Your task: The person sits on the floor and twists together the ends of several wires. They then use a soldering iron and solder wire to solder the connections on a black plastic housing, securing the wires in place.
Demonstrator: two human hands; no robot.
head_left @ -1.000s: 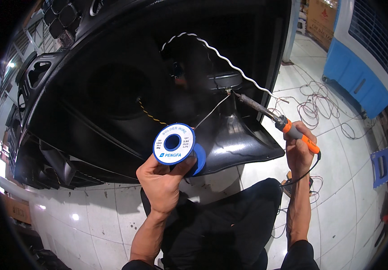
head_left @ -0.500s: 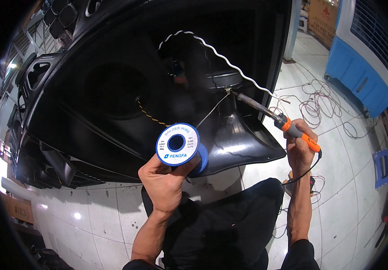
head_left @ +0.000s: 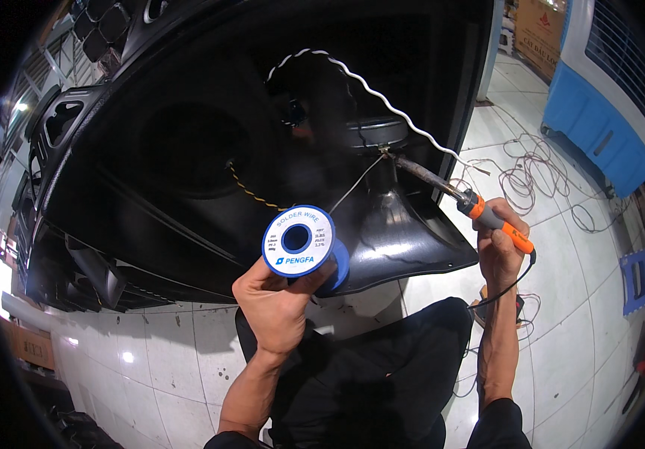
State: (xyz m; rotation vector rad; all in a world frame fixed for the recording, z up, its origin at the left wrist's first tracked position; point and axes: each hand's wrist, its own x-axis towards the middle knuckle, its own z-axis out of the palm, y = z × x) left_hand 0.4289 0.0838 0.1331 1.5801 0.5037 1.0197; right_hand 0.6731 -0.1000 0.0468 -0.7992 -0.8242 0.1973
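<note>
My left hand (head_left: 274, 307) grips a blue spool of solder wire (head_left: 266, 245) with a white face. From the spool a strand of solder (head_left: 355, 184) runs up to a small metal terminal (head_left: 384, 150) on a round black driver (head_left: 375, 133) with a flared black horn (head_left: 397, 232). My right hand (head_left: 500, 243) is closed around the orange and grey handle of a soldering iron (head_left: 431, 179). Its tip meets the solder's end at the terminal, or nearly so. A white twisted wire (head_left: 397, 112) arches over the driver, its bare end near the iron.
The large black speaker cabinet (head_left: 113, 217) fills the left and middle. A yellow and black twisted wire (head_left: 250, 194) comes out of it. Loose cables (head_left: 524, 176) lie on the white tiled floor beside a blue and white air cooler (head_left: 592, 123). A cardboard box (head_left: 538, 34) stands behind.
Both hands keep their grips. The cabinet, horn and spool sit very slightly further right in the picture; the iron's tip and solder remain together at the terminal.
</note>
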